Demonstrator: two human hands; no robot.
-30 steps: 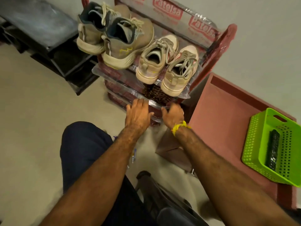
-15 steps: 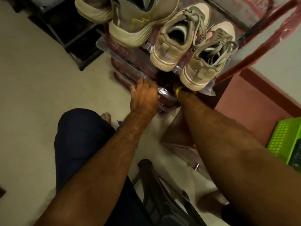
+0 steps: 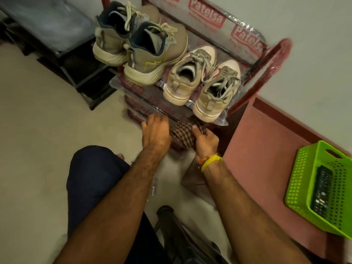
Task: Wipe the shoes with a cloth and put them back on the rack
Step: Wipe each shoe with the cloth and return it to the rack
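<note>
Four shoes sit on the top shelf of the red rack [image 3: 274, 54], heels toward the person: a larger olive pair [image 3: 141, 48] on the left, one shoe partly over the other, and a paler beige pair [image 3: 202, 80] on the right, side by side. Below them, on a lower shelf, lies a brown checked cloth [image 3: 182, 133]. The right hand [image 3: 204, 141] has its thumb and fingers curled around the cloth's right edge, gripping it. The left hand [image 3: 156, 133] lies just beside the cloth with fingers fairly straight and spread, reaching in at the shelf's front edge; it holds nothing I can see. To the right, a green basket [image 3: 304, 187] with a dark remote [image 3: 322, 189] inside rests on a reddish stool [image 3: 262, 149].
</note>
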